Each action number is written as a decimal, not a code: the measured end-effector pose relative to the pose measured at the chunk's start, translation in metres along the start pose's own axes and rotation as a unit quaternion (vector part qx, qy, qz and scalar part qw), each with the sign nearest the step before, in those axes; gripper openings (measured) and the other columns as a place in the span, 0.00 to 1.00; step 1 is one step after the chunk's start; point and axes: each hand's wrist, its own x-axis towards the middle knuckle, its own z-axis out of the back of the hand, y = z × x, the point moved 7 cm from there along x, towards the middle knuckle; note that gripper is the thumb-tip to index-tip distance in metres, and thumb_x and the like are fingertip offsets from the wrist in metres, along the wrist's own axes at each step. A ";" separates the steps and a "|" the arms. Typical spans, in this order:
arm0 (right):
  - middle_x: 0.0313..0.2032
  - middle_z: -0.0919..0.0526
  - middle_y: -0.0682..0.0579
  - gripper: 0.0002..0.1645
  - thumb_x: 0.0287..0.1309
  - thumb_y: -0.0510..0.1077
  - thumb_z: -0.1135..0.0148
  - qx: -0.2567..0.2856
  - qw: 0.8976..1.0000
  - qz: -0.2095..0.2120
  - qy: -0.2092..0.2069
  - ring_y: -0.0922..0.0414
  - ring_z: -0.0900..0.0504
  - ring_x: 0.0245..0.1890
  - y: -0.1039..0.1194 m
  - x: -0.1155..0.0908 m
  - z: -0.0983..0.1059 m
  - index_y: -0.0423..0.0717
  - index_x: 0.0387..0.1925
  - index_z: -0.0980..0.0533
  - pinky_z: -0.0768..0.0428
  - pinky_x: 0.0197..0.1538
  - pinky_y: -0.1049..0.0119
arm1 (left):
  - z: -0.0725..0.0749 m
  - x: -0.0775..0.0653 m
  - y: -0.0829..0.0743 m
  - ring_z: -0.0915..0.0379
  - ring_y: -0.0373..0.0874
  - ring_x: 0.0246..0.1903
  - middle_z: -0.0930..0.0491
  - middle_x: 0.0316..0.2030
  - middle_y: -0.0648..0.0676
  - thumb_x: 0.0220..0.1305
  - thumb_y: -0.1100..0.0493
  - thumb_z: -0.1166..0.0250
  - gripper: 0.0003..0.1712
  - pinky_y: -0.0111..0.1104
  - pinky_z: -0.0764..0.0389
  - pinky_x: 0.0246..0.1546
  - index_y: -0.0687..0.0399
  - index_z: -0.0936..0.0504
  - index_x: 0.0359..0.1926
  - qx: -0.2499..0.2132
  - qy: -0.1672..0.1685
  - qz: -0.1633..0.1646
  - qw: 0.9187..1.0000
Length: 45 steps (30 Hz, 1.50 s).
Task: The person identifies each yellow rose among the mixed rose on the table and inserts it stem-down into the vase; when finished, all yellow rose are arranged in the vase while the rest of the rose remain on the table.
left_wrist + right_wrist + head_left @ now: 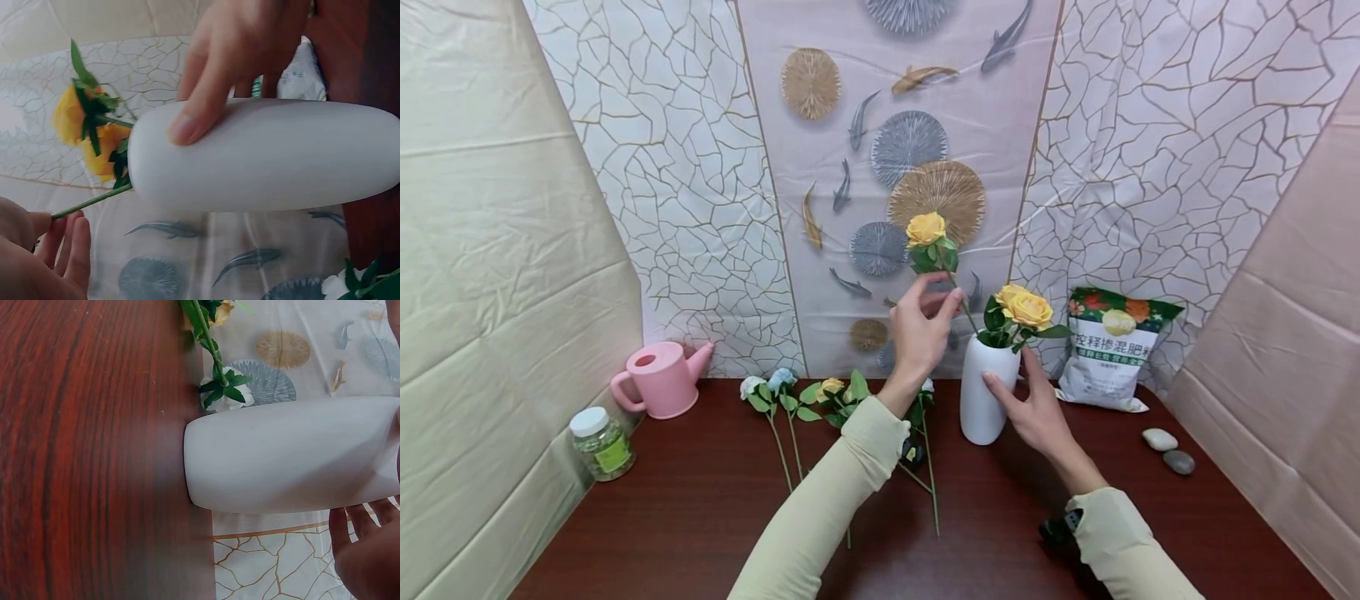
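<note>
My left hand pinches the stem of a yellow rose between thumb and fingers. The stem slants down into the mouth of a white vase. Two more yellow roses with green leaves stand in the vase, leaning right. Around the vase's upper side curls my right hand, its thumb on the front of the wall and the fingers partly hidden behind. The vase stands upright on the table, as its base in the right wrist view shows.
On the dark red table lie several loose flowers, among them a white one and a blue one. A pink watering can and a lidded jar stand left. At right are a fertilizer bag and two stones.
</note>
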 end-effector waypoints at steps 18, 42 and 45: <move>0.75 0.38 0.48 0.48 0.66 0.64 0.39 -0.004 1.000 -0.013 0.006 0.44 0.32 0.70 0.002 -0.001 -0.002 0.68 0.79 0.53 0.25 0.64 0.39 | -0.029 -0.020 0.028 0.22 0.29 0.29 0.15 0.25 0.36 0.66 0.44 0.33 0.10 0.26 0.21 0.33 0.38 0.09 0.41 0.170 0.065 0.070 0.981; 0.75 0.40 0.49 0.50 0.66 0.64 0.39 -0.009 1.000 -0.013 0.003 0.44 0.33 0.71 -0.002 -0.001 -0.001 0.68 0.79 0.55 0.24 0.64 0.41 | -0.035 -0.016 0.017 0.21 0.28 0.24 0.15 0.23 0.38 0.61 0.46 0.27 0.09 0.26 0.18 0.26 0.40 0.12 0.40 0.156 0.066 0.075 0.983; 0.75 0.39 0.49 0.50 0.66 0.64 0.39 -0.008 1.000 -0.012 0.002 0.44 0.32 0.70 -0.001 -0.001 -0.001 0.68 0.79 0.55 0.23 0.63 0.41 | -0.036 -0.014 0.014 0.20 0.27 0.25 0.15 0.23 0.38 0.62 0.44 0.28 0.13 0.26 0.18 0.28 0.39 0.13 0.45 0.159 0.064 0.067 0.983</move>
